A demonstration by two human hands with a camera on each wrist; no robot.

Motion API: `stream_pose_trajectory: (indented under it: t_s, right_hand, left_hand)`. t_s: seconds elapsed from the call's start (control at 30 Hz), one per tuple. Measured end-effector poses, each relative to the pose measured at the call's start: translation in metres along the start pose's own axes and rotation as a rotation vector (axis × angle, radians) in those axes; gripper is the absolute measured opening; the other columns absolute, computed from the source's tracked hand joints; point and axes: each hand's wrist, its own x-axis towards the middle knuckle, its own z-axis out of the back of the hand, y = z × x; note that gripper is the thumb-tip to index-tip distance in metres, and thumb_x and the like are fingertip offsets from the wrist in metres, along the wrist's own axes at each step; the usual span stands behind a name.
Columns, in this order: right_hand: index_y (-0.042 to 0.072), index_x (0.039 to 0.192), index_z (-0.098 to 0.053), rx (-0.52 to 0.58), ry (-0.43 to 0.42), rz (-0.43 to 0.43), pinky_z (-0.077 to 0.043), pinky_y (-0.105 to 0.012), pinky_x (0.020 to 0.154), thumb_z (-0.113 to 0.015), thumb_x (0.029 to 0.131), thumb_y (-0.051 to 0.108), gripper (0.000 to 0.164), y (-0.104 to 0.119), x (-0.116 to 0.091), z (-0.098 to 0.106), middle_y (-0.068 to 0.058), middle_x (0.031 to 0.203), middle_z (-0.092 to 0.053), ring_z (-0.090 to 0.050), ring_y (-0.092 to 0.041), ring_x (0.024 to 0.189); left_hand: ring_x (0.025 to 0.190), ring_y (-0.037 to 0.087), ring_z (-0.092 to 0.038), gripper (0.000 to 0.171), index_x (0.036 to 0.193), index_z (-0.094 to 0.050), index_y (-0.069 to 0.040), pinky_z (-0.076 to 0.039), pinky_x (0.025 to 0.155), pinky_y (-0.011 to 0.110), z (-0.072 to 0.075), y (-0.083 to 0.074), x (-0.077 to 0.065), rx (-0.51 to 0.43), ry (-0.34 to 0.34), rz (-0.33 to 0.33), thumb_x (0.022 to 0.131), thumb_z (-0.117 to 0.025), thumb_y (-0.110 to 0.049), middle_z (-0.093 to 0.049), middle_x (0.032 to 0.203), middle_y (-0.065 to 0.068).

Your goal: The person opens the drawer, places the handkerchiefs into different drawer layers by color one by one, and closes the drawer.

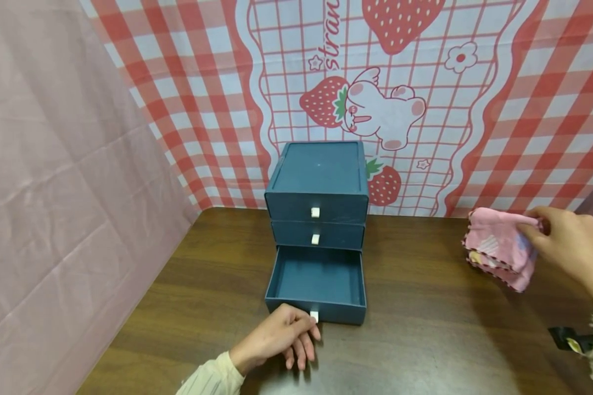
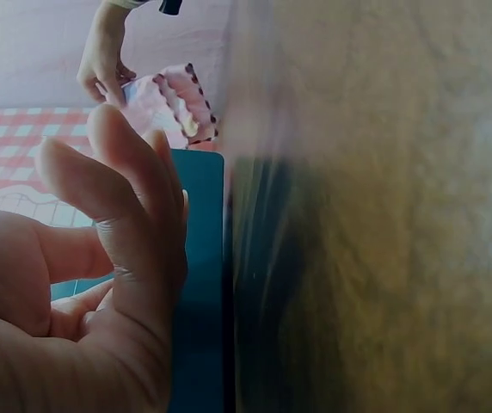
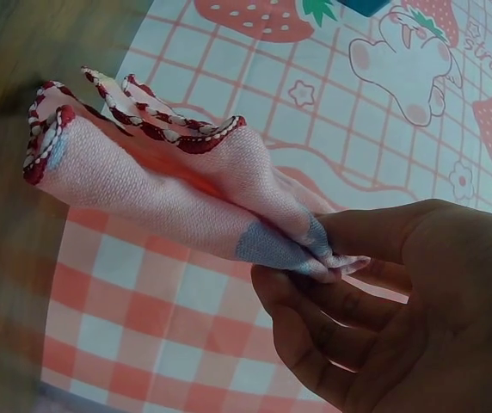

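Note:
A blue-grey drawer unit stands against the patterned cloth backdrop. Its bottom drawer is pulled out, with nothing inside. My left hand is at that drawer's front, fingers loosely bent right by the white knob. In the left wrist view, the fingers of my left hand overlap the drawer front. Off to the right, my right hand pinches a folded pink towel by one end. The towel has a dark red and white stitched edge and blue patches; its folds spread apart at the far end.
Two upper drawers are closed, each with a white knob. The brown wooden table extends on both sides of the unit. A pink curtain hangs along the left, and a red-checked strawberry cloth covers the back.

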Motion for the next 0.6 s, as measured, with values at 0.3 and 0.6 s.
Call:
stream_pose_trajectory:
  t_s: [0.3,0.6]
  right_hand:
    - [-0.01,0.093,-0.058,-0.017,-0.037,0.034,-0.029,-0.036,0.051,-0.068,0.093,0.013,0.025,0.009,-0.002,0.001,-0.005,0.059,-0.045,-0.041,-0.024,0.054]
    - [-0.009,0.092,-0.058,-0.017,-0.052,0.034,-0.027,-0.035,0.05,-0.067,0.093,0.011,0.022,0.018,-0.003,0.002,-0.006,0.058,-0.044,-0.039,-0.024,0.052]
  left_hand:
    - [0.043,0.012,-0.059,0.033,0.092,-0.064,0.011,-0.042,0.033,0.019,0.0,0.005,-0.003,-0.001,0.021,0.004,0.104,-0.048,-0.015,-0.067,0.064,0.013]
    - [0.042,0.012,-0.059,0.033,0.09,-0.064,0.01,-0.04,0.032,0.019,-0.001,0.006,-0.008,0.035,0.031,-0.001,0.104,-0.048,-0.015,-0.068,0.065,0.017]
